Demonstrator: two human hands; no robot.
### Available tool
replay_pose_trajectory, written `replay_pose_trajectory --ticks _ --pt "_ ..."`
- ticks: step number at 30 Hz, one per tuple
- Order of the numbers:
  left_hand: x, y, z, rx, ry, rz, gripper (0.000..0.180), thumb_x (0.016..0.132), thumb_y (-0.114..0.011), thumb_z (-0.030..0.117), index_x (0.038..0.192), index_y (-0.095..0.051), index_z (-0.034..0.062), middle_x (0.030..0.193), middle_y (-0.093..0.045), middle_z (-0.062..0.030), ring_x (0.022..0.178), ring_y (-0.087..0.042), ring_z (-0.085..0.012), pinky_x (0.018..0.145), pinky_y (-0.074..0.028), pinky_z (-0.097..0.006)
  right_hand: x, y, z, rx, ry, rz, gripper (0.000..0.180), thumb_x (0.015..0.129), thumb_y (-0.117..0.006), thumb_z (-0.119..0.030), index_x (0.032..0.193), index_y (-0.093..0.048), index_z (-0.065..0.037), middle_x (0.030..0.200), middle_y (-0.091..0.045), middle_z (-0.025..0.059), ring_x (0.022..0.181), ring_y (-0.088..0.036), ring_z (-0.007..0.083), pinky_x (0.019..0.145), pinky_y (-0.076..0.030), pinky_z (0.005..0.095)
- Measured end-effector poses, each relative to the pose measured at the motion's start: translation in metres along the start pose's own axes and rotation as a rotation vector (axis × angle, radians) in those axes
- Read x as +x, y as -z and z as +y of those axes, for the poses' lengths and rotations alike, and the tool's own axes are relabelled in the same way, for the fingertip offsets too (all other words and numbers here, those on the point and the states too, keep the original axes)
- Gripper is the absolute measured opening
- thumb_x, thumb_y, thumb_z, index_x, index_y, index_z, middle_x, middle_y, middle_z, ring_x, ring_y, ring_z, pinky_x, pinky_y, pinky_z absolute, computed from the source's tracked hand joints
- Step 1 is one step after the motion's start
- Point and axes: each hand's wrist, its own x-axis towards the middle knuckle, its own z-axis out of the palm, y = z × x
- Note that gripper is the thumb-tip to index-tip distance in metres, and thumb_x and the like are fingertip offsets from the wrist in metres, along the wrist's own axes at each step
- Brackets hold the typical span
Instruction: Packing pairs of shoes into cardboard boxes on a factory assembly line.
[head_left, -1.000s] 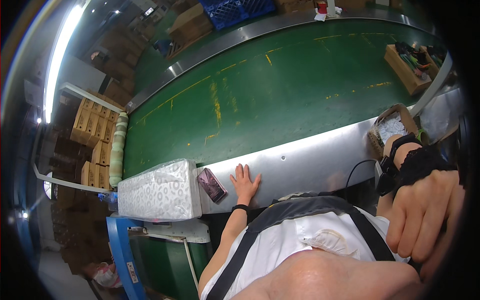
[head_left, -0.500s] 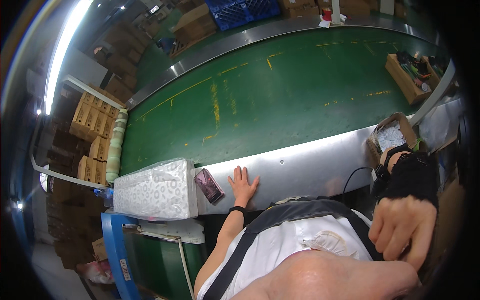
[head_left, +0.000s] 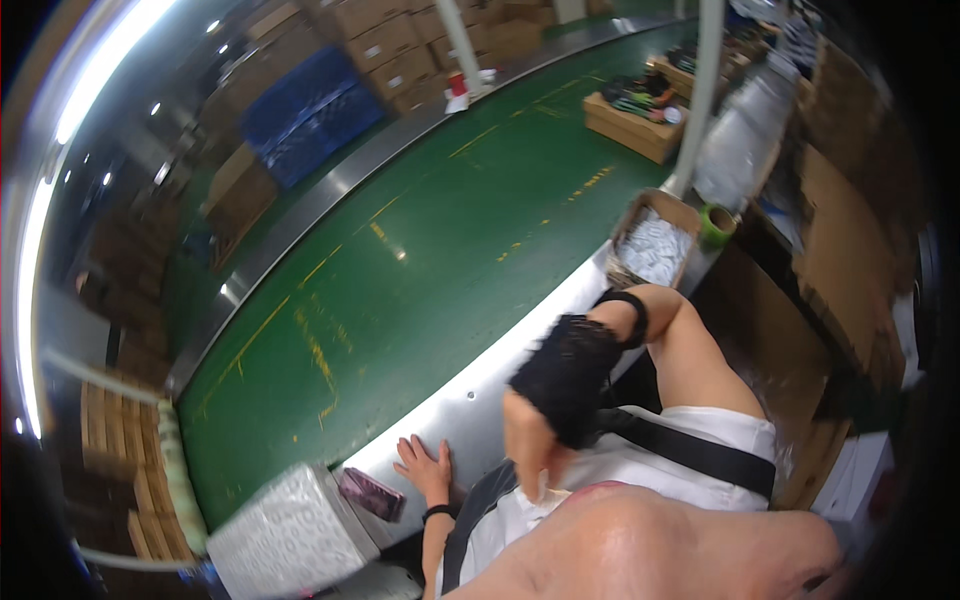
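My left hand [head_left: 425, 468] lies flat on the bare metal edge [head_left: 470, 420] of the conveyor, fingers spread, holding nothing. Just left of it is a phone [head_left: 372, 494] in a dark pinkish case. A plastic-wrapped white block with a grey ring pattern [head_left: 290, 540] stands beyond the phone. My right hand [head_left: 535, 445], below a black lace wrist cover [head_left: 570, 375], is at the front of my white shirt [head_left: 690, 425]. Its fingers are blurred and drawn together, pointing down at a cream-coloured bit of cloth there. What they pinch is hidden.
The green conveyor belt [head_left: 400, 290] stretches ahead. At its right side are a small carton of white packets [head_left: 655, 245], a green tape roll [head_left: 717, 225] and a carton of shoes [head_left: 630, 125]. A white post [head_left: 700, 100] rises there. Cardboard boxes [head_left: 380, 40] are stacked at the back.
The view has swung to the right. My right hand has come down from beside my chin to the front of my shirt. My left hand stays flat on the metal edge.
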Motion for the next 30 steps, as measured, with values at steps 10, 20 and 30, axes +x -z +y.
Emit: replay_pose_trajectory --ticks 10,20,30 --pt "-0.006 0.002 0.007 -0.015 0.054 -0.006 0.065 0.077 -0.053 0.044 0.122 -0.04 -0.001 0.13 -0.032 -0.0239 0.125 -0.026 -0.0338 0.098 -0.013 -0.056 -0.077 -0.027 0.12 -0.37 -1.081 -0.204 0.023 0.07 -0.053 -0.016 0.088 -0.055 -0.002 0.083 -0.059 0.0163 0.081 -0.058 0.0311 0.068 -0.045 0.0404" --pt "-0.004 0.014 0.013 -0.012 0.09 -0.046 0.065 0.077 -0.052 0.045 0.122 -0.039 0.0001 0.131 -0.031 -0.0227 0.125 -0.025 -0.0325 0.099 -0.012 -0.055 -0.183 -0.153 0.161 -0.422 -1.706 0.183 0.059 0.076 -0.053 -0.035 0.128 -0.034 -0.017 0.137 -0.021 0.0173 0.128 -0.015 0.0331 0.086 -0.019 0.0677" --pt "-0.002 0.014 0.021 0.003 0.087 -0.072 0.066 0.078 -0.05 0.045 0.123 -0.038 -0.0013 0.132 -0.029 -0.024 0.125 -0.024 -0.033 0.1 -0.011 -0.055 -0.177 -0.219 0.135 -0.821 -1.521 0.518 0.056 0.076 -0.053 -0.039 0.124 -0.042 -0.012 0.134 -0.028 0.0174 0.127 -0.019 0.0322 0.094 -0.018 0.0567"
